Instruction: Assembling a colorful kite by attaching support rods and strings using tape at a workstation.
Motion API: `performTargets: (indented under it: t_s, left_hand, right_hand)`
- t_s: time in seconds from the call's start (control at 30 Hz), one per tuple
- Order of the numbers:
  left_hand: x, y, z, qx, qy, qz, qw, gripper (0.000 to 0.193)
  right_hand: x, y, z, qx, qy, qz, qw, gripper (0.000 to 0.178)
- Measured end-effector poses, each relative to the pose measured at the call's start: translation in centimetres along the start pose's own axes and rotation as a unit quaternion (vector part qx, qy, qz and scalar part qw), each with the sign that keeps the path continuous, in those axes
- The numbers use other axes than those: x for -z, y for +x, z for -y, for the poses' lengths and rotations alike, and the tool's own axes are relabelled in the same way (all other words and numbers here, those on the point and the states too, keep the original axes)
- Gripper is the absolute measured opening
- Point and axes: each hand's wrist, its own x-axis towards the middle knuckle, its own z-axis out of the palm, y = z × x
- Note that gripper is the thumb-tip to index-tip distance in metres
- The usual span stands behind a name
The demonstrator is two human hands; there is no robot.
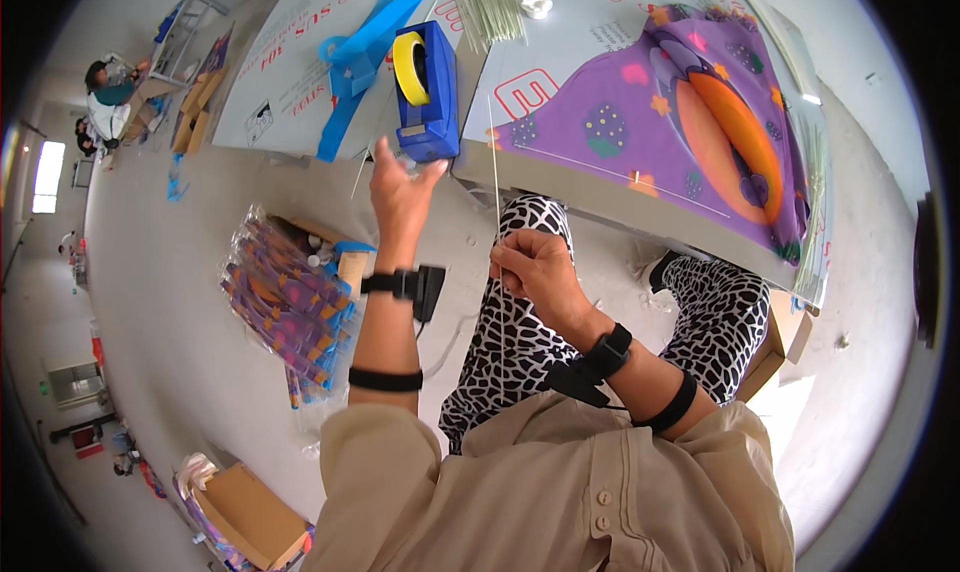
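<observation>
The right hand (535,272) is closed, thumb and fingertips pinched together on a thin, straight, white rod (495,172). The rod rises from this grip above the person's knee toward the far side, its far stretch reaching across the near edge of the grey-white, film-covered table (555,37). Whether any of it is tucked inside the curled fingers cannot be told.

The left hand (402,194) is spread, thumb and fingers apart, with nothing seen between them. It is just beside the near end of a blue, block-shaped plastic tape dispenser (442,102) with a roll of yellow tape (404,69); whether it touches is unclear. Flat blue ribbons (350,72) lie to the dispenser's left, and a bundle of pale, thin rods (490,14) lies at the far side. To the right, a patterned purple fabric piece (625,142) bearing a padded-looking orange shape (735,122) is spread on the table.

The held rod looks very light, smooth and springy, likely to whip or bend if gripped only at one end; a fingertip pinch suffices, with a second hold farther along to steady it. The dispenser looks heavier and rigid, best gripped across its sides, clear of the cutting edge. The fabric seems soft and limp, better taken by its hem.
</observation>
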Motion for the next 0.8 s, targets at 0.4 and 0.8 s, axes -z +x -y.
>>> performTargets:
  t_s: [0.4,0.8]
  left_hand:
    - [-4.5,9.6,0.8,-0.13,0.026,-0.039,0.99,0.059]
    - [-0.5,14.9,-2.0,0.163,-0.21,0.112,0.957,0.021]
  right_hand:
    - [0.0,1.9,-0.2,-0.03,-0.022,0.049,0.998,0.015]
    - [-1.4,5.6,0.4,-0.043,-0.082,0.048,0.995,0.015]
